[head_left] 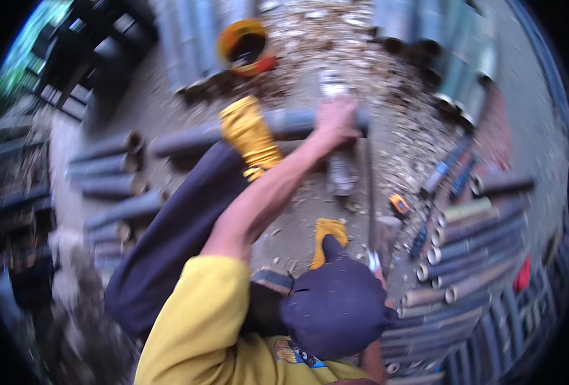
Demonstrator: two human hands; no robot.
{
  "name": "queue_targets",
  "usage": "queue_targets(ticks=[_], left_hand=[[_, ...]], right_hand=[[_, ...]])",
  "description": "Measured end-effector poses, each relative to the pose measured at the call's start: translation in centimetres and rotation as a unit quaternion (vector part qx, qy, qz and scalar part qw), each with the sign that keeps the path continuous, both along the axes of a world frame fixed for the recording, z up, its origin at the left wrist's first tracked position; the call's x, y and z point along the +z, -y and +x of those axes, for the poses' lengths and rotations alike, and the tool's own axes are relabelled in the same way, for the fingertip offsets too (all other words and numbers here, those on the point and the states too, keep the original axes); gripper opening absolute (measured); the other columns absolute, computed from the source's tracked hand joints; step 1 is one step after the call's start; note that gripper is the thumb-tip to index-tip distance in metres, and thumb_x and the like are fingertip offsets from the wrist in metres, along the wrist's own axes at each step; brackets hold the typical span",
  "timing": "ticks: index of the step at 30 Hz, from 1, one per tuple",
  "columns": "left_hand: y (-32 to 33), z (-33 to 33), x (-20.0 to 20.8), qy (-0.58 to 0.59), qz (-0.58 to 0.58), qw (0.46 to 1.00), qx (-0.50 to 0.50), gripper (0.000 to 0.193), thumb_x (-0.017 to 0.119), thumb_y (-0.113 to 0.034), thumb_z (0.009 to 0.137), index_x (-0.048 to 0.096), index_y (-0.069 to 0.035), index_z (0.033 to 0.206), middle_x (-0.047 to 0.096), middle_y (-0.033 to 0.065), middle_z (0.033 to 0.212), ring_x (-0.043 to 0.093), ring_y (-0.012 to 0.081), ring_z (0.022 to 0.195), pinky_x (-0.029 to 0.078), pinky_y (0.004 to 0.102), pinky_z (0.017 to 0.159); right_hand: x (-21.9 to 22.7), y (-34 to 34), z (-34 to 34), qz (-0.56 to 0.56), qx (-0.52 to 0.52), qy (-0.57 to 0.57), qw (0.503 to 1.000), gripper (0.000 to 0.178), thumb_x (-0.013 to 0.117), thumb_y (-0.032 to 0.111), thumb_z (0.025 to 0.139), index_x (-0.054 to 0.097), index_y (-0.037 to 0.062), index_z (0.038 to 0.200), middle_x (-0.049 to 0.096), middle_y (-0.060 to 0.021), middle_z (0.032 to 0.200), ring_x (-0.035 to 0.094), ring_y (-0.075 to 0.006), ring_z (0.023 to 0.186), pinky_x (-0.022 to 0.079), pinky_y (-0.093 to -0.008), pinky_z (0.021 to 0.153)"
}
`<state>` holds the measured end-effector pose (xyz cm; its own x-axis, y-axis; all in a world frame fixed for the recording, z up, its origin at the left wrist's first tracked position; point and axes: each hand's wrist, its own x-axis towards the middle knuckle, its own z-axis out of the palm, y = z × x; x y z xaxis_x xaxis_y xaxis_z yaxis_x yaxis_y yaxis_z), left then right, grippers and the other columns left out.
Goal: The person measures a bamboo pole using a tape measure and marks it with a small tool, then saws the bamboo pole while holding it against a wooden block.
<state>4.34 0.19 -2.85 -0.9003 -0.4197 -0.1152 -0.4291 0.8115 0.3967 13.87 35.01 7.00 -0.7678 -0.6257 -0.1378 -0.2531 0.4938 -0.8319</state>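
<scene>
A dark bamboo pole lies crosswise in front of me. My left hand is closed over it near its right end. Beside that end runs the long thin blade of a saw. Its handle end is at my right hand, which my knee mostly hides; the hand appears closed on it. My left foot, in a yellow covering, rests against the pole. Under the pole, a pale shiny cylinder sticks out toward me. Motion blurs the picture.
Cut bamboo pieces lie at the left, with more bamboo pieces stacked at the right. An orange tape measure is on the ground. Wood chips spread ahead, near an orange-yellow container and long bamboo poles.
</scene>
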Motion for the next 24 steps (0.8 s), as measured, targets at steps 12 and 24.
queue_targets(ticks=[12,24], left_hand=[[-0.1,0.4,1.6,0.104,0.011,0.995,-0.003,0.058,0.079,-0.032,0.057,0.057,-0.010,0.107,0.061,0.0097,0.105,0.057,0.0259,0.103,0.045,0.0436,0.085],[0.9,1.2,-1.5,0.014,-0.059,0.998,-0.033,0.068,0.077,-0.042,0.056,0.054,-0.013,0.113,0.054,0.0049,0.119,0.049,0.0245,0.112,0.041,0.0464,0.086]], right_hand=[[3.3,-3.0,6.1,0.029,-0.068,-0.049,0.996,0.035,0.057,-0.001,0.082,0.057,-0.0009,0.118,0.064,-0.0229,0.099,0.067,-0.0310,0.079,0.051,-0.0370,0.068],[-0.8,6.5,-1.6,-0.023,-0.016,-0.126,0.992,0.038,0.056,0.002,0.083,0.055,0.0006,0.121,0.061,-0.0230,0.107,0.064,-0.0363,0.085,0.050,-0.0381,0.073]])
